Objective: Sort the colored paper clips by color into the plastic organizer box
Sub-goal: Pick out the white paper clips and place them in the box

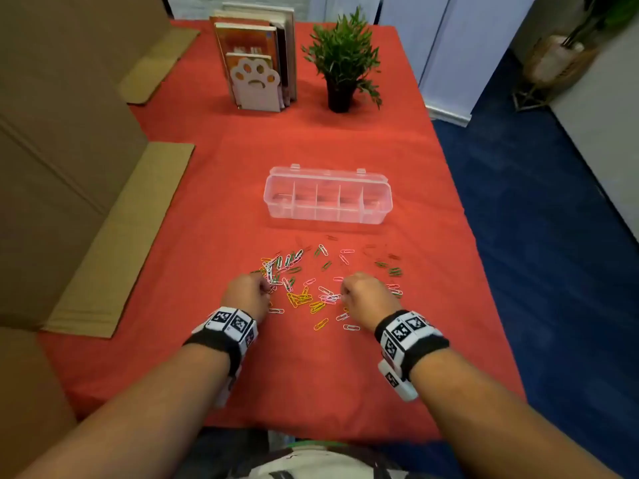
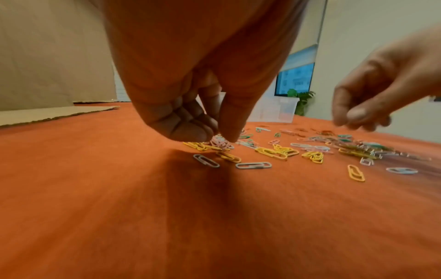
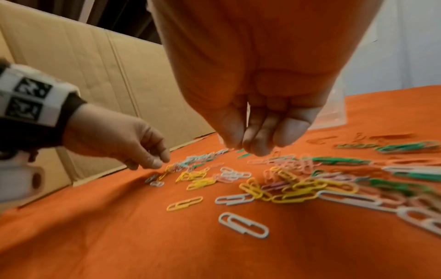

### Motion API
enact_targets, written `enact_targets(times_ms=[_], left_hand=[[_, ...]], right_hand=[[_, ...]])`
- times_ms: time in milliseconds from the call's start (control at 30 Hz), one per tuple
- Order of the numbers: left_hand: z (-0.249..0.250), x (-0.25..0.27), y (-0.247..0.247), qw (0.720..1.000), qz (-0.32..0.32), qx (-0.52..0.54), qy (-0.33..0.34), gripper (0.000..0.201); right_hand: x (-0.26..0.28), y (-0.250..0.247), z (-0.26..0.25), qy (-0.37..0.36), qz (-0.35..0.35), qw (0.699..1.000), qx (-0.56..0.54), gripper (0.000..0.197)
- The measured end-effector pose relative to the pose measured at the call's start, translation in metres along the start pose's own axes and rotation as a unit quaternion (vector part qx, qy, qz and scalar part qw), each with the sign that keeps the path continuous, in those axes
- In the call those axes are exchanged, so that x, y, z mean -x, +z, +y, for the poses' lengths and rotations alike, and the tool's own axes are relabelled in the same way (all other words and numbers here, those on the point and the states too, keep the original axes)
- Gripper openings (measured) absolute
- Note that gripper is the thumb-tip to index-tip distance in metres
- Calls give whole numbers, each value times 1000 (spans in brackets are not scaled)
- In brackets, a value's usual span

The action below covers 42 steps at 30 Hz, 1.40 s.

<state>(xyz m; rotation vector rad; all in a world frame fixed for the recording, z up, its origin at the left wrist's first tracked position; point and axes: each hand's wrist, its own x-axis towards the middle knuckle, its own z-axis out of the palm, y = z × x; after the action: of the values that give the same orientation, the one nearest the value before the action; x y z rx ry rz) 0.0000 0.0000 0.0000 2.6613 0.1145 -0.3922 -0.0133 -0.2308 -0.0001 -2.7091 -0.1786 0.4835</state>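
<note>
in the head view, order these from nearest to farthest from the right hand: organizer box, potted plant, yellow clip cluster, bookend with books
From the right hand:
1. yellow clip cluster, just to its left on the cloth
2. organizer box, ahead at mid table
3. potted plant, far end, right
4. bookend with books, far end, left; close to the plant's range, a narrow call

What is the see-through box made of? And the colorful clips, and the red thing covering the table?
The organizer box looks like clear, glossy plastic: the red shows through its walls and dividers. The paper clips seem to be bent wire with a smooth colored coating, probably plastic over metal. The tablecloth looks like matte woven fabric: it has soft folds and no shine.
</note>
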Motion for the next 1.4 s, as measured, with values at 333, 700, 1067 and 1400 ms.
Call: enact_targets(times_ms=[333, 700, 1067, 1400], left_hand=[[-12, 11, 22, 989, -37, -61, 126, 22], [3, 13, 29, 969, -59, -216, 102, 25], [16, -1, 13, 997, -45, -44, 53, 20], [16, -42, -26, 809, -119, 542, -193, 28]], right_hand=[[-21, 24, -18, -58, 14, 994, 91, 35], [-22, 10, 1, -6, -32, 999, -43, 20], [-35, 0, -9, 195, -73, 873, -441, 20], [-88, -5, -12, 128, 70, 981, -130, 13]])
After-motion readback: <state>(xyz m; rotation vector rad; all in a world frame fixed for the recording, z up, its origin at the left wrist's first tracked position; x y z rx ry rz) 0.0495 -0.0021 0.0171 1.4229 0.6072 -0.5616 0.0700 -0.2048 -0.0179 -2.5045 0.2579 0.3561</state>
